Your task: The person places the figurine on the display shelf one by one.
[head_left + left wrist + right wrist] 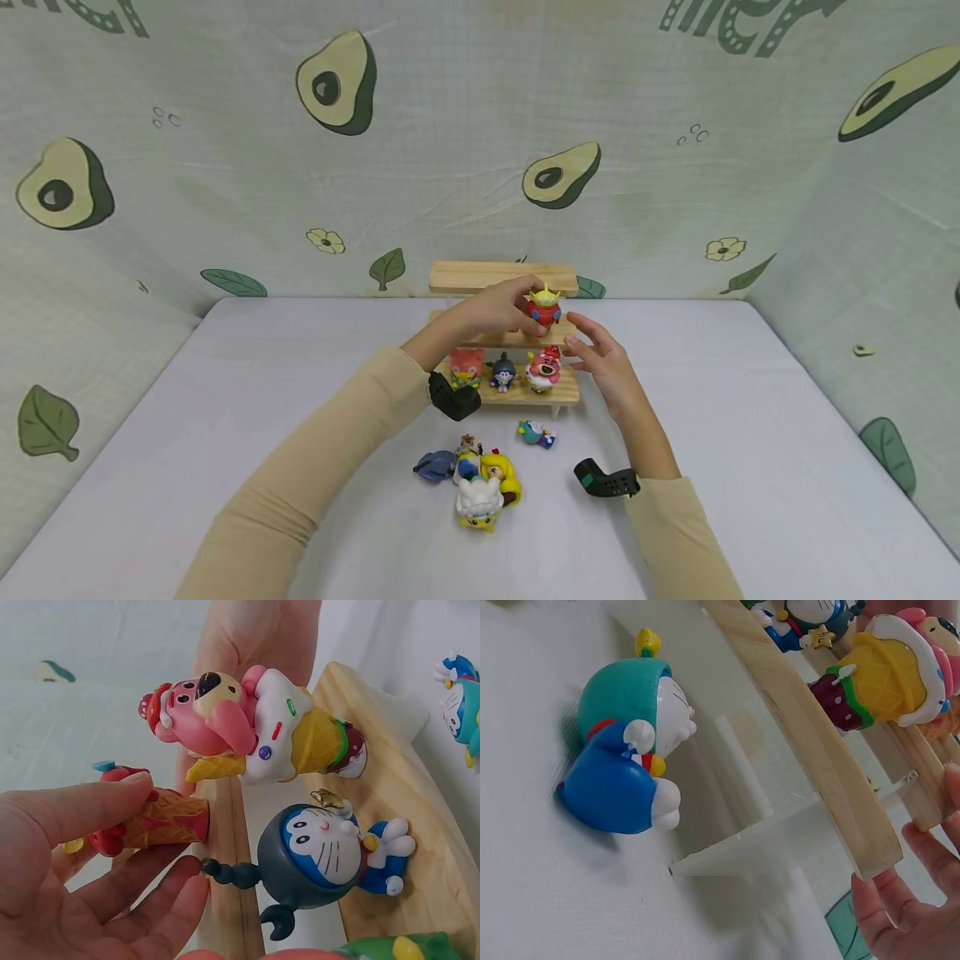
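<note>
Between thumb and fingers, my left hand (498, 307) pinches a small alien figurine (544, 310), yellow-green on top with a red body. It is upright over the middle tier of a wooden stepped shelf (480, 337). In the left wrist view the figurine's waffle-patterned base (169, 819) meets the wooden board. My right hand (609, 367) is at the shelf's right end, fingers loosely bent and holding nothing; in the right wrist view its fingertips (870, 904) are at the board ends. A pink bear in a cone (543, 369), a dark-hooded cat figurine (502, 372) and a reddish figurine (467, 367) stand on the lowest tier.
A blue cat figurine with a teal hood (619, 750) lies on the white table (675, 400) before the shelf. Nearer me, several figurines cluster, including a white one (478, 498), a yellow one (510, 479) and a grey-blue one (435, 467). A patterned cloth (450, 167) hangs behind.
</note>
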Demonstrator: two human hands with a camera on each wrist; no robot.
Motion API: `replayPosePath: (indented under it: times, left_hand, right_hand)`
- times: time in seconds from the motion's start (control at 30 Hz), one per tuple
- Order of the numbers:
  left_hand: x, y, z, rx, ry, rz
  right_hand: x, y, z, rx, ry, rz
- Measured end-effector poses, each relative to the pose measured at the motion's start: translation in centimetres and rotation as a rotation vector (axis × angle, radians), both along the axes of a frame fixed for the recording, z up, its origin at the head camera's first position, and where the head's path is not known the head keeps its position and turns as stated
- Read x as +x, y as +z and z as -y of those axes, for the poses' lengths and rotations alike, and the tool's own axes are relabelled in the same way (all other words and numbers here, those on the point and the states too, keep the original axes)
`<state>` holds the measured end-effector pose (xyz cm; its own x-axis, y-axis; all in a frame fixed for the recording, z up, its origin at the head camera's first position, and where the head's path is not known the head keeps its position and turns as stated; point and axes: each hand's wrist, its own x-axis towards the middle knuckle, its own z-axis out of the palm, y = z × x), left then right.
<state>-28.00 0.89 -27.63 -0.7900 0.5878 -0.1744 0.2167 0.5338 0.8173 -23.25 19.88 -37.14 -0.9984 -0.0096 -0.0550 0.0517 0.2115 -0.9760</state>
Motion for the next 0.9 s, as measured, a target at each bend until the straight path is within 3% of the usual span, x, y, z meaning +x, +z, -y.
replayPosePath:
  times: [0.47,0.9]
  left_hand:
    - [0.18,-0.03,0.31,-0.019,0.001,-0.05]
    - [0.22,-0.14,0.18,-0.004,0.001,-0.036]
  right_hand:
    - [0.17,0.15,0.12,-0.017,0.002,-0.003]
    - [0.14,0.13,0.08,-0.005,0.003,0.0]
